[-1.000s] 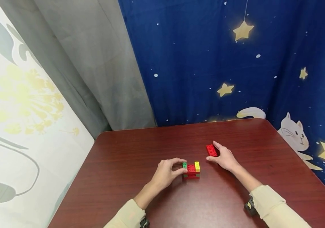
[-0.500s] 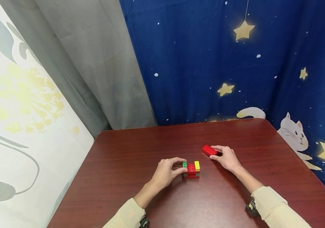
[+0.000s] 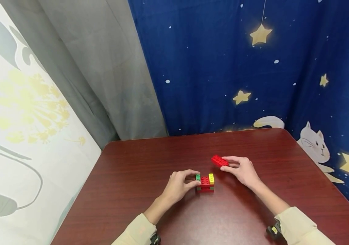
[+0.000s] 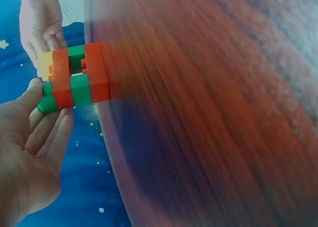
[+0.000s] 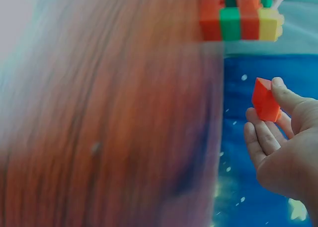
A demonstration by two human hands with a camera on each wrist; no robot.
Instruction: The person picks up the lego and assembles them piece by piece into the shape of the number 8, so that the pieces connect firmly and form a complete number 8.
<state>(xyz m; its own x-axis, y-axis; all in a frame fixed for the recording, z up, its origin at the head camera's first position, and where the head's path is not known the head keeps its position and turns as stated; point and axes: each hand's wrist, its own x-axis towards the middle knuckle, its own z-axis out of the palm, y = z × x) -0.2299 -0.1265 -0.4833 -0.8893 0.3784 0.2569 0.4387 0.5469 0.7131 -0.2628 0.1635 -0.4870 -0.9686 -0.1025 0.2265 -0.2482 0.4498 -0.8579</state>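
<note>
A small stack of toy building bricks stands on the table, with red bricks in two layers and green ones between them. On its top, a green brick sits at the left end and a yellow brick at the right. My left hand pinches the green top brick between thumb and fingers, as the left wrist view also shows. Behind and right of the stack, my right hand pinches a loose red brick by its right end. That brick is tilted and looks lifted off the table.
The dark red-brown wooden table has rounded far corners. Beyond its back edge hang a grey curtain and a blue curtain with stars. A pale patterned cloth hangs on the left.
My right hand has taken hold of the red brick, turned it and moved it left off its spot. My left hand and the stack have stayed in place.
</note>
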